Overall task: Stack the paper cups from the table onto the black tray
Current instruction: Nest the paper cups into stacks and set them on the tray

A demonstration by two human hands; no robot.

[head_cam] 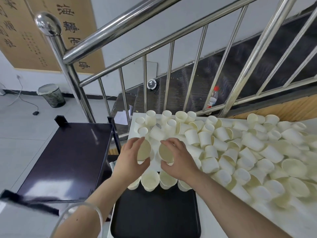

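My left hand (129, 157) grips a cream paper cup (143, 150), its open mouth tilted toward me. Beside it, my right hand (178, 159) grips a second paper cup (166, 152) the same way. Both cups hang above the far end of the black tray (154, 215). Several upright cups (150, 180) stand in a row along the tray's far edge, just below my hands. A big heap of loose cups (240, 148) covers the white table (291, 225) to the right, some upright, most lying on their sides.
A black cart top (66, 158) stands left of the tray. A steel stair railing (120, 79) runs behind the table, with a bottle (213, 97) on the stairs beyond. A mesh bin (51, 95) sits on the floor at far left.
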